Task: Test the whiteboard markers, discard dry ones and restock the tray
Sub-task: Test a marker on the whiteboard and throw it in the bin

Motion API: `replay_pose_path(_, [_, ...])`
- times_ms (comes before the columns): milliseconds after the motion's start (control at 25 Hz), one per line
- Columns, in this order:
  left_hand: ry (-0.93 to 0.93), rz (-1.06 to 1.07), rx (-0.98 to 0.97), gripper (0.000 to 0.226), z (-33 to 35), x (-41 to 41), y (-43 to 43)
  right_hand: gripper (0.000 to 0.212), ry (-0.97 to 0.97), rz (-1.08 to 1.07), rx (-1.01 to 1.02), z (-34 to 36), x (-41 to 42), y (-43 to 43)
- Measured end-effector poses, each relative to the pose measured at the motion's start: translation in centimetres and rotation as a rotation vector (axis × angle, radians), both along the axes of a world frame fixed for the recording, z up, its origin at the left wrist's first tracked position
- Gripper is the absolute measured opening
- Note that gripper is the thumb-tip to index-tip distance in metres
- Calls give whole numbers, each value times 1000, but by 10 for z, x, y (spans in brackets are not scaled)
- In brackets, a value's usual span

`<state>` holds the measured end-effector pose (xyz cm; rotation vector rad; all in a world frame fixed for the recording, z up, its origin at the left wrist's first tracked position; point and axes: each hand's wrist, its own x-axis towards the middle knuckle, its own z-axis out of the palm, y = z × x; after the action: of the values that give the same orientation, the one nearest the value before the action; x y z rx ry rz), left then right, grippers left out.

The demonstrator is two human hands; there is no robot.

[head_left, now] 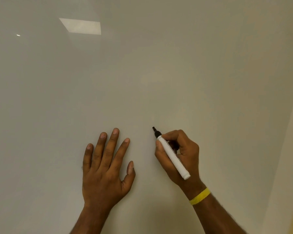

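A glossy whiteboard (159, 73) fills almost the whole view. My left hand (107, 168) lies flat against it with the fingers straight and spread. My right hand (179, 154) grips an uncapped white marker (173, 157) with a black tip. The tip points up and left and sits at the board surface; I cannot tell whether it touches. No ink mark shows on the board around the tip. The marker's cap and the tray are out of view.
The board's right edge (284, 132) runs down the right side, with a pale wall beyond it. A ceiling light reflection (81, 26) shows at the upper left. A yellow band (200, 198) circles my right wrist.
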<state>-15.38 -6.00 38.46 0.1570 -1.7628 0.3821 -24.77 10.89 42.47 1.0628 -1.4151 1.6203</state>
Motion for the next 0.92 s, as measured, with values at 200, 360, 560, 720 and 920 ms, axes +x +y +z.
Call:
replay_pose_path(200, [-9,0,58,60,-24,2,2,14,-49,-9,12,-24,-5,13])
replay_pose_path(360, [-37,16,82,63,-43,6,0,12,-134,49,19,-45,-3,16])
replay_pose_path(560, [-54,18,100,63,-46,10,2,11,-49,-48,132,-75,1,22])
replay_pose_path(720, [-50,-7,117,61,-46,10,5,10,-137,-32,114,-89,5,26])
replay_pose_path(920, [-35,-85,123,55,-49,12,7,9,-292,53,77,-93,14,34])
